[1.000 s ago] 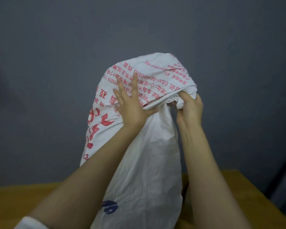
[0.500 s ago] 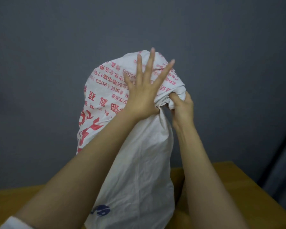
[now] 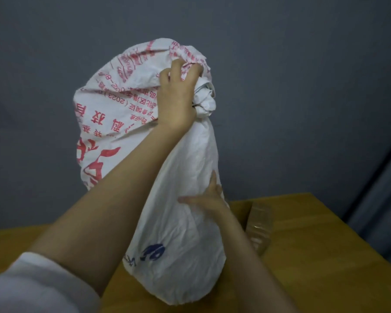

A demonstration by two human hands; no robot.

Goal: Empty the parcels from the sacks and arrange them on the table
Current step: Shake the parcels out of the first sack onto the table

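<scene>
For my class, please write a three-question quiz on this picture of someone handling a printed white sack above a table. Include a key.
1. True or false: the left hand grips the bunched upper end of the sack.
2. Where is the right hand? A) also gripping the sack's upper end B) lower down, fingers straight against the sack's side C) out of view
3. Fill in: the large lettering on the sack's upper part is ___ in colour.
Key: 1 true; 2 B; 3 red.
</scene>
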